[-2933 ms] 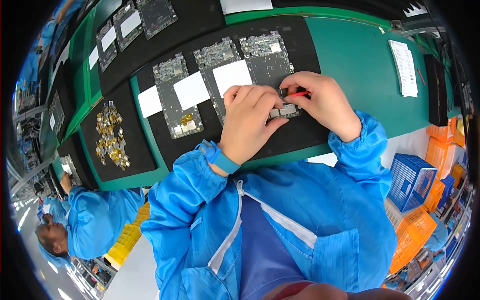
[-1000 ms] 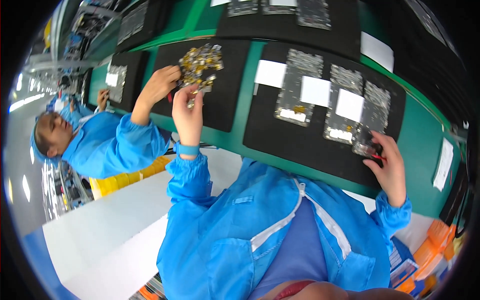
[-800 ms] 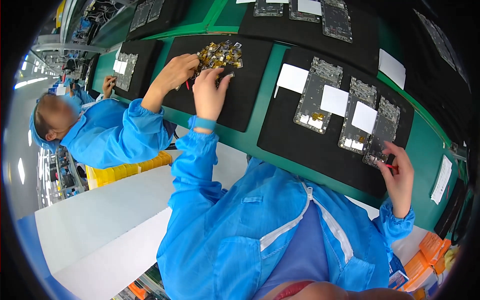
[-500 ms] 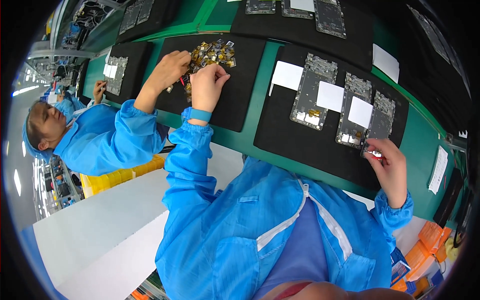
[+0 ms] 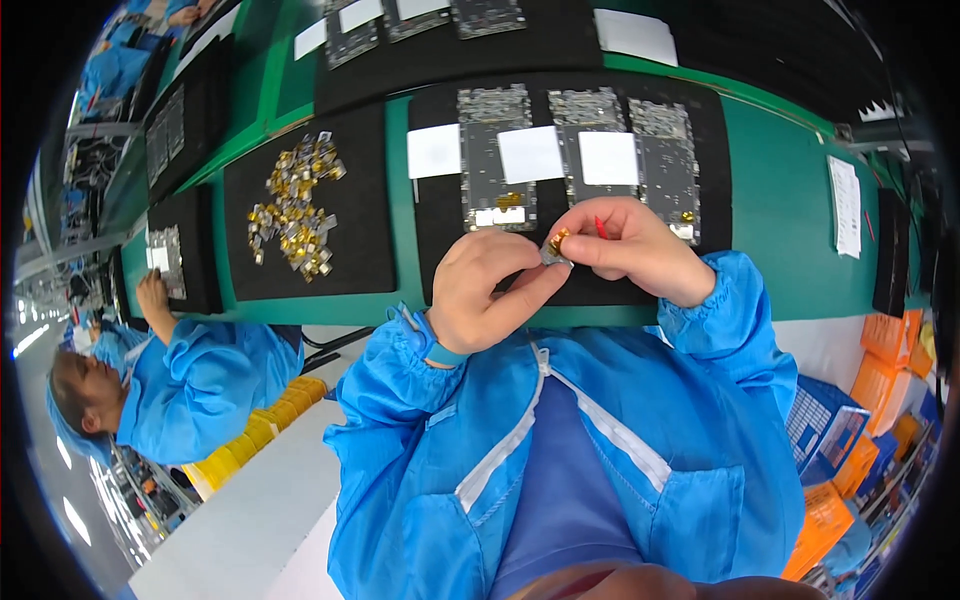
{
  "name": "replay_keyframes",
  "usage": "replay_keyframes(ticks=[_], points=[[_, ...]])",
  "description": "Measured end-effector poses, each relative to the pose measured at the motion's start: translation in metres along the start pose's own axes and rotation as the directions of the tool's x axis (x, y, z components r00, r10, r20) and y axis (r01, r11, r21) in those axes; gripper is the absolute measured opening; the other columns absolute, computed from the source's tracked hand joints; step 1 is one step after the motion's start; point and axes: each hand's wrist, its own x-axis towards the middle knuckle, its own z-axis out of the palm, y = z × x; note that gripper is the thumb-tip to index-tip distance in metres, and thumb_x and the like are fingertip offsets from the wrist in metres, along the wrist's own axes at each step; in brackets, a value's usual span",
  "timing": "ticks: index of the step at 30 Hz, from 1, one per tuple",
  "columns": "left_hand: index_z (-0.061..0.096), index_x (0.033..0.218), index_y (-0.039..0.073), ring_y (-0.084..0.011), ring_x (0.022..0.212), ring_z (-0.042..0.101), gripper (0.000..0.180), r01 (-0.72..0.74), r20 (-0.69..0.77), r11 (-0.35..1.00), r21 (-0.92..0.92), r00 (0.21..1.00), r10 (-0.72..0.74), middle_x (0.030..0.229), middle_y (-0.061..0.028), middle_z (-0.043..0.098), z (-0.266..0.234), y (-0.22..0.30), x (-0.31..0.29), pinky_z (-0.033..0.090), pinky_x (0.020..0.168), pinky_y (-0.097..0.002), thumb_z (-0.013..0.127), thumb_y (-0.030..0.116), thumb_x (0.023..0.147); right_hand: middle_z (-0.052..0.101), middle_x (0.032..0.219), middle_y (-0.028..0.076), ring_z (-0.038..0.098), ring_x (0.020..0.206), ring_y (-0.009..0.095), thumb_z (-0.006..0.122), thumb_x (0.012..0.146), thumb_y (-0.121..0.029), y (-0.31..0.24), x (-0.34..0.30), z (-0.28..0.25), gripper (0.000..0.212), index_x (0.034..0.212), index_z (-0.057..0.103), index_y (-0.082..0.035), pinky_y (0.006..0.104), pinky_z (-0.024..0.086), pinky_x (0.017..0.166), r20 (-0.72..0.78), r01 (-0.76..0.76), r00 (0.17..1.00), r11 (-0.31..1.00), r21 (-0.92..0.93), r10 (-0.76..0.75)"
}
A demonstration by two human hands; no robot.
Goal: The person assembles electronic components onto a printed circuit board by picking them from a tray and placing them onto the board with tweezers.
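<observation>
My left hand (image 5: 478,290) and my right hand (image 5: 635,245) meet over the near edge of a black foam mat (image 5: 440,255). Pinched between their fingertips is a small gold-and-silver component (image 5: 557,243). A thin red piece (image 5: 601,228) shows among my right hand's fingers; the rest of it is hidden. Beyond my hands three dark circuit boards lie side by side: a left board (image 5: 485,160), a middle board (image 5: 590,103) and a right board (image 5: 668,150). White cards (image 5: 531,155) rest partly across them. Gold film shows near the lower end of the left board.
On a second black mat (image 5: 360,220), left, lies a heap of small gold-and-silver components (image 5: 300,210). More boards (image 5: 487,17) and a white card stack (image 5: 635,36) are farther back. A co-worker (image 5: 210,385) sits at left. Orange bins (image 5: 870,375) stand at right.
My left hand has come from the component heap to my right hand, which moved inward off the right board. Both now hold one component. The co-worker's arm has drawn back from the heap.
</observation>
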Motion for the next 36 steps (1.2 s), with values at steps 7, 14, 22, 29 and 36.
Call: replay_keyframes(ticks=[7, 14, 22, 29, 36], points=[[0.069, 0.093, 0.002, -0.0232, 0.081, 0.059, 0.031, -0.291, 0.014, 0.937, 0.194, 0.956, 0.294, 0.097, -0.0086, 0.057, 0.042, -0.002, 0.008, 0.054, 0.067, -0.0341, 0.076, 0.003, 0.062, 0.067, 0.088, 0.002, 0.06, 0.08, 0.006, 0.07, 0.086, -0.007, 0.007, -0.018, -0.029, 0.014, 0.098, 0.067, 0.001, 0.0198, 0.049, 0.072, -0.092, 0.172, 0.975, 0.947, -0.272, -0.203], [0.069, 0.107, 0.009, -0.0266, 0.104, 0.057, 0.04, 0.262, 0.095, 0.927, 0.27, 0.95, -0.296, 0.116, -0.0074, 0.06, 0.063, -0.007, -0.001, 0.042, 0.092, -0.0401, 0.081, 0.017, 0.069, 0.068, 0.079, 0.009, 0.065, 0.074, 0.014, 0.071, 0.082, -0.006, 0.0, -0.014, -0.064, 0.01, 0.09, 0.068, -0.001, 0.0264, 0.051, 0.068, -0.296, 0.142, 0.845, 0.72, -0.679, -0.446], [0.069, 0.107, 0.015, -0.0211, 0.118, 0.054, 0.034, 0.276, 0.149, 0.868, 0.413, 0.92, -0.363, 0.121, 0.0018, 0.063, 0.067, -0.013, -0.009, 0.023, 0.109, -0.0479, 0.077, 0.02, 0.075, 0.069, 0.08, 0.014, 0.068, 0.074, 0.027, 0.071, 0.08, -0.012, 0.002, 0.007, -0.065, 0.011, 0.088, 0.069, -0.004, 0.0331, 0.053, 0.067, -0.153, 0.143, 0.878, 0.554, -0.82, -0.453], [0.068, 0.108, 0.016, -0.0207, 0.119, 0.054, 0.034, 0.296, 0.14, 0.862, 0.411, 0.914, -0.38, 0.122, 0.0023, 0.063, 0.068, -0.012, -0.011, 0.02, 0.111, -0.0485, 0.077, 0.02, 0.075, 0.069, 0.079, 0.013, 0.068, 0.073, 0.026, 0.071, 0.08, -0.012, 0.002, 0.008, -0.065, 0.011, 0.088, 0.069, -0.004, 0.0321, 0.053, 0.066, -0.133, 0.156, 0.888, 0.56, -0.814, -0.441], [0.067, 0.106, 0.012, -0.0217, 0.117, 0.054, 0.034, 0.286, 0.132, 0.876, 0.388, 0.924, -0.36, 0.121, 0.0004, 0.062, 0.07, -0.015, -0.012, 0.022, 0.109, -0.0528, 0.077, 0.017, 0.074, 0.069, 0.081, 0.009, 0.067, 0.075, 0.016, 0.071, 0.081, -0.005, 0.005, 0.011, -0.065, 0.011, 0.091, 0.067, 0.0, 0.026, 0.053, 0.068, -0.137, 0.134, 0.897, 0.553, -0.822, -0.419]])
